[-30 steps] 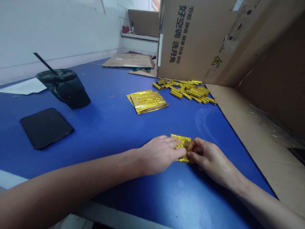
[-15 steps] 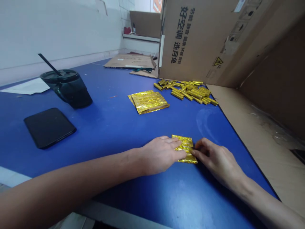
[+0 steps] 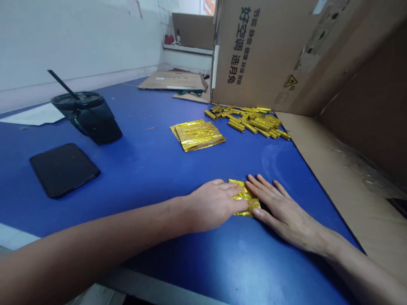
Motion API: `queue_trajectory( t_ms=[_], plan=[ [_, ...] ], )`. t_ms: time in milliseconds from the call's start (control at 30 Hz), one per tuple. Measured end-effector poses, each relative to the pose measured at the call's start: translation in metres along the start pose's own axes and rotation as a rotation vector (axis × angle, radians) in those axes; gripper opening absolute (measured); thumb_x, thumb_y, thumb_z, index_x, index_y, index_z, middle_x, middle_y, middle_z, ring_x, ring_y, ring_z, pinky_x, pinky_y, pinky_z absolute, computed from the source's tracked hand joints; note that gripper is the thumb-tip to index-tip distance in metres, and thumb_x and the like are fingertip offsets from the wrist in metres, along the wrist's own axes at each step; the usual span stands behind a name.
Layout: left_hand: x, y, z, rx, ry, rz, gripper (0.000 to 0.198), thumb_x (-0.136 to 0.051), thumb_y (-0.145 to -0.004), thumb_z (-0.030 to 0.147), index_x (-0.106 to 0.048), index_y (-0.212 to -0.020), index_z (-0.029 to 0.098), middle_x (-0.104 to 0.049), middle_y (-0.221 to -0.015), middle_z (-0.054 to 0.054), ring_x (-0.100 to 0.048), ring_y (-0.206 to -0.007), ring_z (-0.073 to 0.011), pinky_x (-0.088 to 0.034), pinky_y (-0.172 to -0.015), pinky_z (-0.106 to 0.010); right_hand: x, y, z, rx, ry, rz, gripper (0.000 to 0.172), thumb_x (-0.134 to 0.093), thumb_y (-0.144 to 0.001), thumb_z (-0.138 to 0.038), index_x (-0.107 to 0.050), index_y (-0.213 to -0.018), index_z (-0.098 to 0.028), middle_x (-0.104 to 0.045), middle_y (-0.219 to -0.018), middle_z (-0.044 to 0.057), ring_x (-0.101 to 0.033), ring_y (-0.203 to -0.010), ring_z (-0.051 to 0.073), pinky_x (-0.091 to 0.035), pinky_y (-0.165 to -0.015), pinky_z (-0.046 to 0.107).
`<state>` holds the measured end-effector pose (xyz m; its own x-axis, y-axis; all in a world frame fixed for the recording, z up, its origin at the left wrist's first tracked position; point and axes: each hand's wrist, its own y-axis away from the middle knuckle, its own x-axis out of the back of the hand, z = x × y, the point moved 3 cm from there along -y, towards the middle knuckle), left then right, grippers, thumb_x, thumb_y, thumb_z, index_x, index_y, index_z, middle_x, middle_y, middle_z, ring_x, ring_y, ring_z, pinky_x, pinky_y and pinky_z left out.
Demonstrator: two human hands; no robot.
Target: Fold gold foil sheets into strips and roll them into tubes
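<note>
A crumpled gold foil packet (image 3: 245,195) lies flat on the blue table (image 3: 136,178), partly covered by both hands. My left hand (image 3: 211,206) rests on its left side, with the fingers lying flat and close together. My right hand (image 3: 280,207) presses on its right side, palm down and fingers spread. Neither hand lifts the foil. Beyond them lie a stack of flat gold foil packets (image 3: 197,135) and a loose pile of rolled gold foil tubes (image 3: 249,123).
A dark tumbler with a black straw (image 3: 87,117) and a black phone (image 3: 64,170) lie at the table's left. An upright cardboard box (image 3: 263,55) stands at the far right, and cardboard sheet (image 3: 333,169) lines the right side. White paper (image 3: 36,115) lies at the far left.
My right hand has gone from gripping the packet's right edge with bent fingers to lying flat on it, fingers spread. The left hand has barely moved.
</note>
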<state>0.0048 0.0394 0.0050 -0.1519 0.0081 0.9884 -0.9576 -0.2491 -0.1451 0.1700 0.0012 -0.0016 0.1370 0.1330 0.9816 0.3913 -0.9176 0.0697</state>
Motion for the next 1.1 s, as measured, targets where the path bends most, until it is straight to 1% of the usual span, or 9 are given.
queue_trajectory(
  t_ms=[300, 367, 467, 533, 700, 767, 867, 1000, 1100],
  plan=[
    [0.003, -0.001, 0.003, 0.012, 0.020, 0.005, 0.025, -0.038, -0.084, 0.020, -0.047, -0.107, 0.019, -0.051, -0.113, -0.008, -0.042, -0.111, -0.0199, -0.034, -0.087, -0.032, -0.002, -0.001, 0.000, -0.022, 0.046, 0.052, 0.052, -0.031, -0.085, -0.041, -0.021, -0.133, -0.023, -0.021, -0.138, 0.005, -0.014, -0.126, 0.023, -0.018, -0.099, 0.051],
    [0.005, -0.001, 0.004, 0.017, 0.025, 0.010, 0.030, -0.041, -0.084, 0.026, -0.044, -0.113, 0.021, -0.050, -0.115, -0.009, -0.041, -0.112, -0.0215, -0.033, -0.087, -0.035, -0.002, -0.001, -0.001, -0.026, 0.049, 0.053, 0.052, -0.030, -0.085, -0.041, -0.022, -0.133, -0.022, -0.022, -0.138, 0.006, -0.015, -0.126, 0.023, -0.019, -0.099, 0.051],
    [0.005, 0.002, 0.005, 0.006, 0.010, 0.002, 0.044, -0.045, -0.081, 0.037, -0.035, -0.122, 0.027, -0.043, -0.123, -0.012, -0.038, -0.115, -0.0260, -0.032, -0.088, -0.041, -0.002, -0.001, 0.000, -0.028, 0.047, 0.053, 0.052, -0.030, -0.085, -0.042, -0.023, -0.132, -0.021, -0.022, -0.138, 0.006, -0.015, -0.126, 0.023, -0.019, -0.099, 0.050],
    [0.004, 0.004, 0.005, 0.002, 0.002, -0.013, 0.047, -0.047, -0.080, 0.039, -0.033, -0.124, 0.029, -0.039, -0.126, -0.012, -0.036, -0.116, -0.0274, -0.031, -0.088, -0.043, -0.001, -0.001, 0.000, -0.022, 0.037, 0.062, 0.051, -0.030, -0.085, -0.040, -0.023, -0.133, -0.021, -0.022, -0.138, 0.006, -0.015, -0.126, 0.023, -0.019, -0.099, 0.051],
    [0.001, 0.005, 0.002, 0.005, -0.010, -0.051, 0.038, -0.041, -0.083, 0.027, -0.039, -0.120, 0.029, -0.039, -0.127, -0.010, -0.036, -0.117, -0.0246, -0.032, -0.088, -0.042, -0.003, -0.001, 0.001, -0.028, 0.014, 0.083, 0.047, -0.029, -0.086, -0.031, -0.022, -0.132, -0.024, -0.024, -0.138, 0.004, -0.017, -0.126, 0.022, -0.019, -0.099, 0.051],
    [0.000, 0.004, 0.001, 0.011, -0.013, -0.071, 0.038, -0.037, -0.083, 0.021, -0.040, -0.120, 0.029, -0.039, -0.128, -0.010, -0.036, -0.117, -0.0240, -0.033, -0.088, -0.042, -0.004, -0.002, 0.002, -0.030, 0.016, 0.094, 0.046, -0.028, -0.087, -0.029, -0.023, -0.132, -0.024, -0.025, -0.137, 0.004, -0.017, -0.125, 0.022, -0.020, -0.099, 0.050],
    [0.000, 0.003, -0.002, 0.015, -0.001, -0.099, 0.042, -0.036, -0.081, 0.015, -0.039, -0.121, 0.030, -0.036, -0.130, -0.011, -0.036, -0.117, -0.0237, -0.032, -0.089, -0.043, -0.006, -0.002, 0.002, -0.049, 0.040, 0.109, 0.045, -0.028, -0.087, -0.028, -0.025, -0.132, -0.023, -0.027, -0.136, 0.005, -0.020, -0.125, 0.021, -0.021, -0.098, 0.050],
    [0.002, 0.002, -0.010, -0.005, 0.036, -0.108, 0.051, -0.039, -0.076, 0.009, -0.037, -0.122, 0.032, -0.031, -0.134, -0.007, -0.031, -0.120, -0.0221, -0.029, -0.092, -0.044, -0.005, -0.001, -0.002, -0.078, 0.110, 0.166, 0.049, -0.033, -0.084, -0.028, -0.025, -0.132, -0.021, -0.027, -0.136, 0.007, -0.019, -0.125, 0.024, -0.021, -0.097, 0.054],
    [0.003, 0.002, -0.016, -0.003, 0.059, -0.126, 0.057, -0.041, -0.072, 0.006, -0.036, -0.122, 0.033, -0.028, -0.135, -0.003, -0.029, -0.122, -0.0206, -0.026, -0.094, -0.045, -0.002, 0.000, -0.007, -0.028, 0.147, 0.173, 0.048, -0.033, -0.084, -0.024, -0.025, -0.132, -0.024, -0.023, -0.138, 0.007, -0.018, -0.125, 0.024, -0.020, -0.096, 0.055]
  ],
)
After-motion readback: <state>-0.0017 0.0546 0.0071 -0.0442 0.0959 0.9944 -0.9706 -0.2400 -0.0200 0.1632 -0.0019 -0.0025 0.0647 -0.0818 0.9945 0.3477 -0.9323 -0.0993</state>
